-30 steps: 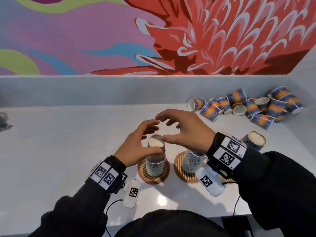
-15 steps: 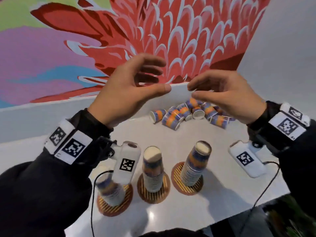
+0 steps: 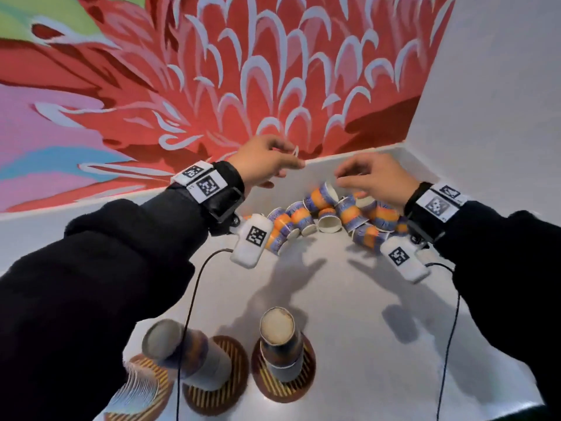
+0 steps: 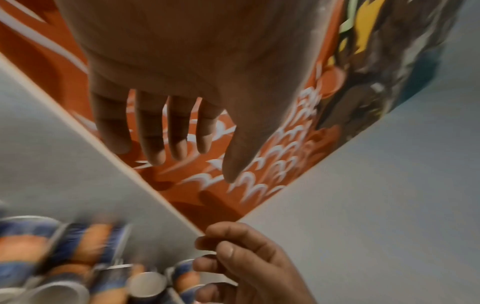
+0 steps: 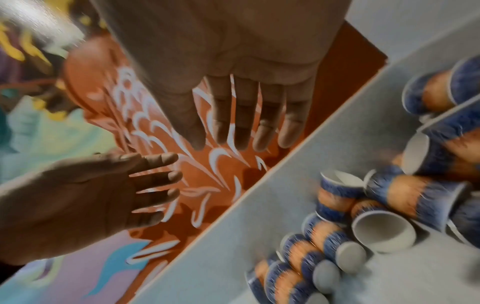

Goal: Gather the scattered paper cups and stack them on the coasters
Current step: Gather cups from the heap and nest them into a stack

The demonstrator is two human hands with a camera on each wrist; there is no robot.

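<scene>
Both hands, left hand (image 3: 267, 161) and right hand (image 3: 375, 180), empty, fingers loosely spread above heaped blue-and-orange paper cups (image 3: 329, 215) at the bench's far corner; three upturned cup stacks (image 3: 280, 344) on striped round coasters (image 3: 283, 379) at the near edge; many remain.

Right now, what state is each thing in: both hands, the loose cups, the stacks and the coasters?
Left hand: open, empty, above the pile.
Right hand: open, empty, just over the pile.
Loose cups: heaped in the corner, most on their sides.
Middle stack: upside down on its coaster, leaning.
Right stack: upside down, upright on its coaster.
Left stack: mostly hidden by the sleeve.
Coasters: flat, each under a stack.
</scene>
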